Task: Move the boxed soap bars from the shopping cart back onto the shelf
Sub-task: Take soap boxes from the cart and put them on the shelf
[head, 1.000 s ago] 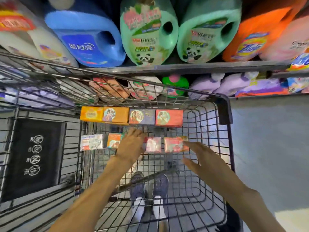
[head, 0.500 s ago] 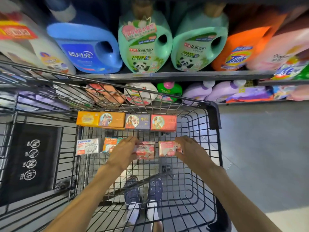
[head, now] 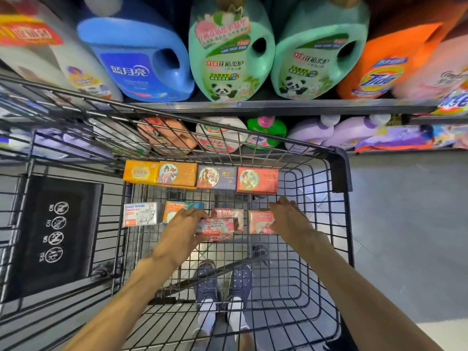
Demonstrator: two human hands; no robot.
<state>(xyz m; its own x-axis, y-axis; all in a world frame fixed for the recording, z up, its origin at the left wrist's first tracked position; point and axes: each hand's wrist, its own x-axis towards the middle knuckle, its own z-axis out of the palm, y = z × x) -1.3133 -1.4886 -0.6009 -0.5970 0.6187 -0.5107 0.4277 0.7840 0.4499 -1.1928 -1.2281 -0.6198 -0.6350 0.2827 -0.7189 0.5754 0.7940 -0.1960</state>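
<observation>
1. The left hand (head: 182, 228) is gripping a pink soap box (head: 215, 229), holding it raised off the wire floor of the shopping cart (head: 339, 224), near the middle.
2. The right hand (head: 288, 219) is curling round a second pink box (head: 259, 221) just to the right — fingers over its right end.
3. A third pink box (head: 228, 214) is lying between and partly behind them.
4. Two Goat Soap boxes (head: 140, 214) are sitting toward the cart's left side.
5. Four boxes — yellow, orange, blue-grey, red (head: 257, 179) — are lining the cart's far edge, below the shelf (head: 304, 106) of detergent jugs (head: 228, 51).
</observation>
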